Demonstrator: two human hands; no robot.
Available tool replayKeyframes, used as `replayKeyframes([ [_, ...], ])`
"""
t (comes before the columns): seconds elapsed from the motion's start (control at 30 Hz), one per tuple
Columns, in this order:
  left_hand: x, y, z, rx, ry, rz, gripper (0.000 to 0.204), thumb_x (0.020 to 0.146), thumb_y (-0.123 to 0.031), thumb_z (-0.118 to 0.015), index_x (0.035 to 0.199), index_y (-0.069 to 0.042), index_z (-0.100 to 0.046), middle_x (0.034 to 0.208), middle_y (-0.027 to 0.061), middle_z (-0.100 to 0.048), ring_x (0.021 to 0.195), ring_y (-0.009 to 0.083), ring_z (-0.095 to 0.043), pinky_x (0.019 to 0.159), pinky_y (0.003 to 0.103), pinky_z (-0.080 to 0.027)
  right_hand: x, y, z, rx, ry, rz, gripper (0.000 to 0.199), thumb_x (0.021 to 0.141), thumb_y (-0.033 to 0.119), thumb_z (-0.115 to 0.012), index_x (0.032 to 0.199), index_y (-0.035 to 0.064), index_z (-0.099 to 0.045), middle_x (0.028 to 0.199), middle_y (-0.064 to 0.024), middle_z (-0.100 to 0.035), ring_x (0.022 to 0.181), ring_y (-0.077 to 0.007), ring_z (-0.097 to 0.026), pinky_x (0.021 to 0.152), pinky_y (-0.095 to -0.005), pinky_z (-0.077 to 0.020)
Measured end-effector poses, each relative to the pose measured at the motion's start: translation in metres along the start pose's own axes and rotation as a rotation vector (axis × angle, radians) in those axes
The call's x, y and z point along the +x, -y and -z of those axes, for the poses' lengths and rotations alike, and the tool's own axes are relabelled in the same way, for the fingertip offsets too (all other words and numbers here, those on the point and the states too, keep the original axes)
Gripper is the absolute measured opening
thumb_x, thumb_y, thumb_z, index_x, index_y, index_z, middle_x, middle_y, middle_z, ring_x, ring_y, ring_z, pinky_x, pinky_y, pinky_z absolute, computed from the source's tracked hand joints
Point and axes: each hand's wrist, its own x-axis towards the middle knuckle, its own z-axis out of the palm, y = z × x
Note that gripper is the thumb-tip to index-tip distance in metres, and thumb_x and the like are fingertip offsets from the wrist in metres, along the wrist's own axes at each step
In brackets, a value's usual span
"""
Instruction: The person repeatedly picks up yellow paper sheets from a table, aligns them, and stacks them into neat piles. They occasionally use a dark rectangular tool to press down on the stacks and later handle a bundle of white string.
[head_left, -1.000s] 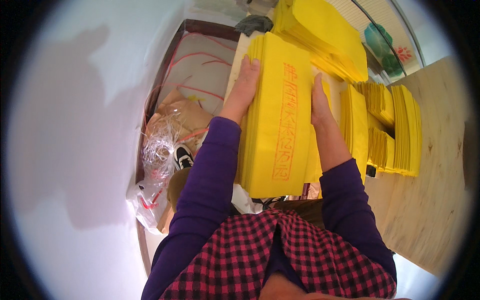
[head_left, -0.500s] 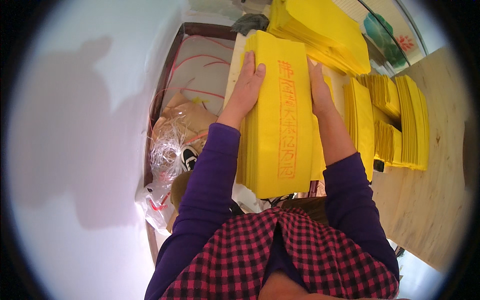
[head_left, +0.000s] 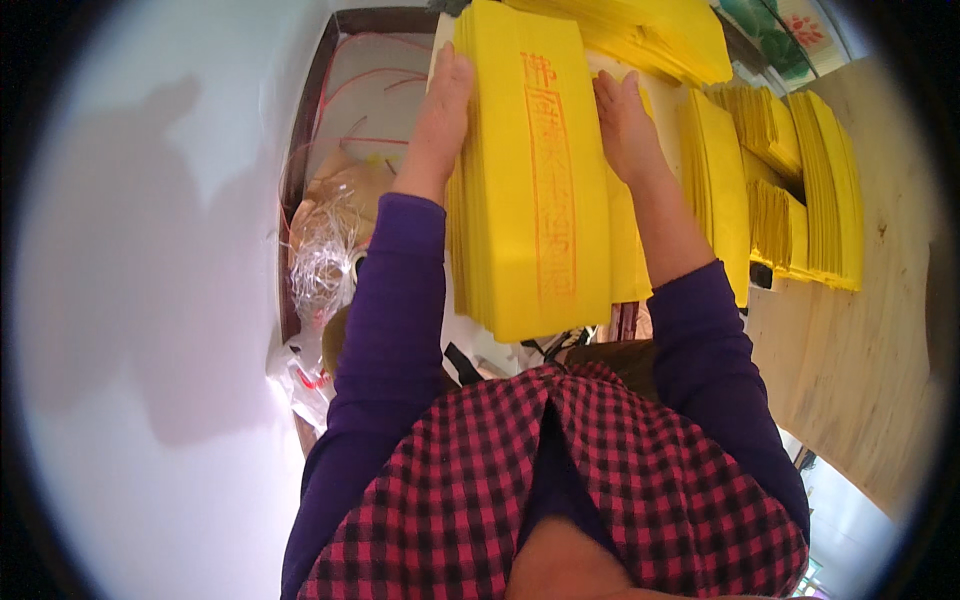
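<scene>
Right hand (head_left: 627,130) has turned, digits parted, just right of yellow stack (head_left: 530,180), left hand (head_left: 440,120) flat along its left side

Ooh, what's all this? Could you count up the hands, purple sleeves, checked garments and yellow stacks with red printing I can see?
Hands: 2 (left hand, right hand)
Purple sleeves: 2
Checked garment: 1
Yellow stack with red printing: 1
Total: 6
Other yellow stacks show no red printing, so they are left out.
</scene>
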Motion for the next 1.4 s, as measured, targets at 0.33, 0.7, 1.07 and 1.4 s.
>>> replayKeyframes([
  [0.33,-0.053,-0.012,0.044,0.143,-0.240,0.037,0.056,0.098,-0.045,-0.037,0.133,-0.002,-0.045,0.137,0.0128,-0.045,0.127,0.0243,-0.041,0.106,0.040,-0.030,-0.131,-0.037,0.014,-0.031,-0.086,-0.098,0.070,0.098,0.051,-0.031,0.140,-0.0047,-0.031,0.143,-0.0184,-0.036,0.134,-0.0262,-0.034,0.110,-0.0368,-0.0248],
  [0.7,-0.220,0.032,0.028,0.008,-0.361,0.458,0.050,0.098,-0.046,-0.038,0.120,-0.004,-0.050,0.118,0.0069,-0.053,0.113,0.0216,-0.047,0.097,0.040,-0.036,-0.246,-0.109,0.006,0.152,-0.247,-0.328,0.061,0.100,0.045,-0.030,0.134,-0.0053,-0.037,0.138,-0.0181,-0.043,0.130,-0.0282,-0.039,0.108,-0.0403,-0.0277],
  [1.07,-0.203,0.031,0.009,-0.262,-0.156,0.743,0.062,0.097,-0.055,-0.025,0.139,-0.010,-0.033,0.141,0.0123,-0.040,0.129,0.0377,-0.036,0.107,0.051,-0.025,-0.213,-0.113,-0.013,0.450,0.035,-0.416,0.074,0.094,0.062,-0.026,0.142,0.0063,-0.030,0.143,-0.0191,-0.035,0.129,-0.0329,-0.037,0.109,-0.0439,-0.0254],
  [1.4,-0.204,0.013,-0.011,-0.183,-0.104,0.761,0.060,0.097,-0.057,-0.025,0.138,-0.014,-0.037,0.138,0.0089,-0.044,0.125,0.0313,-0.041,0.103,0.050,-0.029,-0.218,-0.091,-0.010,0.452,0.035,-0.452,0.072,0.095,0.060,-0.027,0.137,0.0031,-0.036,0.135,-0.0197,-0.043,0.121,-0.0326,-0.044,0.104,-0.0437,-0.0325],
])
